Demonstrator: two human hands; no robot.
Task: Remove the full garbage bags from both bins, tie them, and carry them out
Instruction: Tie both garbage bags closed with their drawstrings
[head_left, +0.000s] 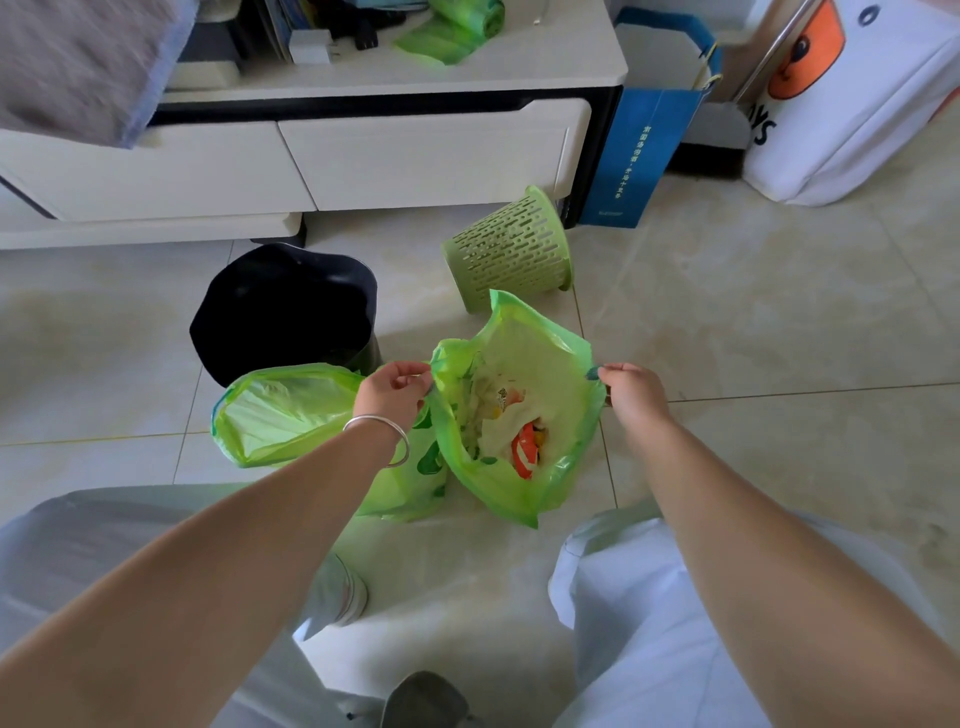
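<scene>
- Tiled floor (753, 322) is carrying both emptied bins, black bin (283, 312) and green basket (511, 249), above frame centre.
- I'm pinching the full bag (519, 415) at centre with left hand (395, 395) and right hand (628, 389), stretching opposite rim edges ready for tying.
- Second bag (280, 410) is waiting open at centre left.

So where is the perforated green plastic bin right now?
In the head view the perforated green plastic bin sits on the tiled floor, upper centre-right, between the white cabinet and the open green garbage bag, left of the blue paper bag.

A single head-worn wide-angle view looks steeply down, close over the tiled floor (779, 322).
</scene>
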